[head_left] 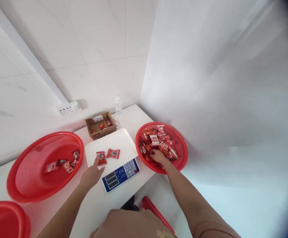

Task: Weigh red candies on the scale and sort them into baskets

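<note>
Left hand (91, 176), lower frame — grip wide, touching a red packet (102, 159) on the scale (124, 138); right hand (160, 157), right of centre — inside a red basket (184, 149), grip indiscernible.

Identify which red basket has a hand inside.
The basket right of the scale: the right hand is among its packets; the others have no hand inside.

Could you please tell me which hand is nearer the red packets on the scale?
The left hand: its fingers are at one red packet, while the right hand is farther off, inside the filled basket beside the scale.
</note>
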A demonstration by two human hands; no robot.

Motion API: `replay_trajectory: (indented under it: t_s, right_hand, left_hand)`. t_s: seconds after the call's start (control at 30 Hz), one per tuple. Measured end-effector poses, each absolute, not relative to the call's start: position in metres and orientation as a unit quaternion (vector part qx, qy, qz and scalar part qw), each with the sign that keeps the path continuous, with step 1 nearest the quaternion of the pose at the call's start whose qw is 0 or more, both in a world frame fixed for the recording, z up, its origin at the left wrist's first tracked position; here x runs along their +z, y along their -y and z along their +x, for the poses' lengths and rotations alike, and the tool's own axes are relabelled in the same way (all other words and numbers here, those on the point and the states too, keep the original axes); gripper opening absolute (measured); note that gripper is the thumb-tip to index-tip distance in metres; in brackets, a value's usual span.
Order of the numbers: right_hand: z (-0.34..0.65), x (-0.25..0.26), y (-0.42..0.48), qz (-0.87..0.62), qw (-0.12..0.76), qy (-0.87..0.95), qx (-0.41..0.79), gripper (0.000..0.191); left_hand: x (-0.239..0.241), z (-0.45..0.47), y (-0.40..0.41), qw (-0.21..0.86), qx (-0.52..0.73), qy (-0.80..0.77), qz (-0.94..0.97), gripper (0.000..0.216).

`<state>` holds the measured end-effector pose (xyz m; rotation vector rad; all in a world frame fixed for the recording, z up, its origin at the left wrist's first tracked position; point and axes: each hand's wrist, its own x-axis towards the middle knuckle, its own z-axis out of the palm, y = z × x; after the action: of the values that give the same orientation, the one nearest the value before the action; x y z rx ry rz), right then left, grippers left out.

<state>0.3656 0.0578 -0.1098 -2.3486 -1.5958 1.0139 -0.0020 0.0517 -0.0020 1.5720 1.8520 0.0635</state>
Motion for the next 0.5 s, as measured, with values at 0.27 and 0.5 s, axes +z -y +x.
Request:
replay_trajectory:
  t_s: [0.27,0.5]
  right_hand:
    - [0.34,-0.121,-0.063,-0.799,0.145,0.481,0.33,0.042]
    - [0.343,-0.112,-0.053,-0.785,0.23,0.453,0.355,0.022]
  left_hand:
    - [-0.006,-0.008,-0.034,0.334,0.051,-0.704,0.625,0.069]
    - [-0.003,-0.021,-0.036,0.342,0.067,-0.691,0.634,0.074]
